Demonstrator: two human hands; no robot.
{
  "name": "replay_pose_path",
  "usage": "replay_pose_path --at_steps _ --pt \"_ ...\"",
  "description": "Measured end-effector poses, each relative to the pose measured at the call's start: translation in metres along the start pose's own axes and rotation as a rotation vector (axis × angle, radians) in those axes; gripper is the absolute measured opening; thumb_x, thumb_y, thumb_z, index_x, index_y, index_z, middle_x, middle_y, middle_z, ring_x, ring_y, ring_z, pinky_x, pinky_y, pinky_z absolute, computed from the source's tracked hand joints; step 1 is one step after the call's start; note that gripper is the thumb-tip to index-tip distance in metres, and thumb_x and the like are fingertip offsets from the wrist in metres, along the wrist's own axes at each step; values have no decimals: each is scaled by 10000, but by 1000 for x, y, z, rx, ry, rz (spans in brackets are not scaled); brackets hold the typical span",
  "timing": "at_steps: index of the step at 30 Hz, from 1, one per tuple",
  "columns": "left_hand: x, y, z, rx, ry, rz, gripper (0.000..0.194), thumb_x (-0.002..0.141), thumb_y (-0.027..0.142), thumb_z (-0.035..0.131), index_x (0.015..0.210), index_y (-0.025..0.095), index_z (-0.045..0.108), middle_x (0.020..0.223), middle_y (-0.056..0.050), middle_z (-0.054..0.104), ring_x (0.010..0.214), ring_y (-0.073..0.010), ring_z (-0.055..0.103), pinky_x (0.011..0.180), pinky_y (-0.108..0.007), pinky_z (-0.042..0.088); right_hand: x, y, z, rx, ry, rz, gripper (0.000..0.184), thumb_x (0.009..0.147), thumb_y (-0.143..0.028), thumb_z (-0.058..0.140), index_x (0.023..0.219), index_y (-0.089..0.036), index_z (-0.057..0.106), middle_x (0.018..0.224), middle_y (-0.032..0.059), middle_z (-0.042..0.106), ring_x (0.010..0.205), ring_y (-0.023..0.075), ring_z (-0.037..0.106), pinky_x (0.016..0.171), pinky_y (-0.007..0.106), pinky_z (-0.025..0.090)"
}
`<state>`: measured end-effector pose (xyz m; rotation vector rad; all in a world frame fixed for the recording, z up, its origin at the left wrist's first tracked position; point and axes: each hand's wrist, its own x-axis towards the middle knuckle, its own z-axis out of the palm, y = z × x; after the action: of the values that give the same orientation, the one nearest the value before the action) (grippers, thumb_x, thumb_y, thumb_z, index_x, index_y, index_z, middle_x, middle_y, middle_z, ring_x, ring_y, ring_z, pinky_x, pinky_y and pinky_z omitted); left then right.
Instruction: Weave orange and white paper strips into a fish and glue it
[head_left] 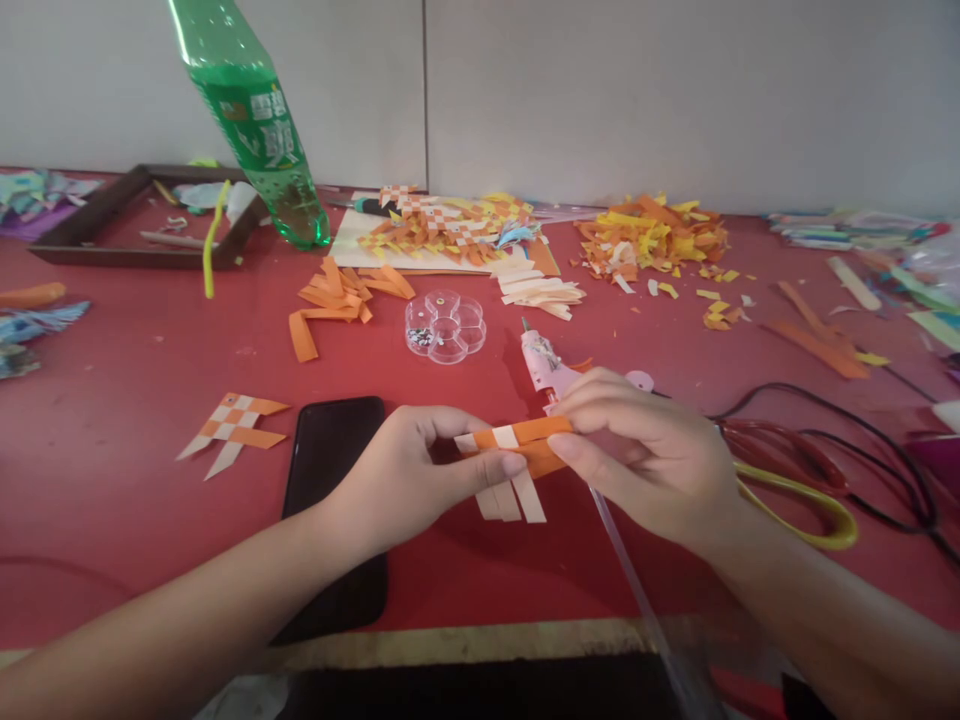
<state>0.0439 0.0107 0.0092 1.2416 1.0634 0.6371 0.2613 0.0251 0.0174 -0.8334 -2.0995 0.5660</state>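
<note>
Left hand (412,470), right hand (664,455) pinch 1 orange-white paper weave (505,437).

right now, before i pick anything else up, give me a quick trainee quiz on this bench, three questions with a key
1. What do the left hand and the right hand both hold?
2. True or false: the glue gun lies to the right of the phone.
3. Which lies just left of the phone?
a) scissors
b) clear dish
c) woven piece

Key:
1. Orange and white paper strips, partly woven.
2. True.
3. c
</note>
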Motion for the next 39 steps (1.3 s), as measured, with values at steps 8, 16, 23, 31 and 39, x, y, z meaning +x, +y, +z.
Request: replay_pose_path --at_steps 8,16,23,31,39 --pt "-1 4 1 -25 9 -12 289 783 418 730 744 131 722 704 -92 744 657 -232 696 639 -339 550 0 0 0 -24 15 -8 118 844 -110 643 784 -201 599 717 -9 611 709 138 568 707 332 489" --pt "-1 4 1 -41 0 2 273 793 397 734 724 133 731 686 -73 747 644 -213 694 619 -302 534 -1 -1 -1 -15 12 7 112 850 -121 635 784 -205 601 708 -7 607 703 145 574 704 336 484" --pt "-1 2 2 -66 27 42 234 805 380 739 744 155 747 752 -36 763 691 -154 682 664 -237 519 0 -2 -2 5 34 63 141 851 -110 620 753 -206 589 724 -2 603 723 153 581 703 337 475" --pt "-2 5 2 -93 0 75 197 832 317 703 812 125 740 720 -49 748 621 -155 666 619 -260 532 1 -6 -1 110 -39 74 47 830 -159 652 841 -204 644 780 29 647 723 166 597 670 337 515" --pt "-4 5 3 -70 -27 98 202 830 322 692 819 122 718 723 -55 737 641 -172 674 615 -266 531 -1 -5 2 231 -78 213 82 853 -157 631 782 -198 636 763 18 656 687 141 609 612 294 508"
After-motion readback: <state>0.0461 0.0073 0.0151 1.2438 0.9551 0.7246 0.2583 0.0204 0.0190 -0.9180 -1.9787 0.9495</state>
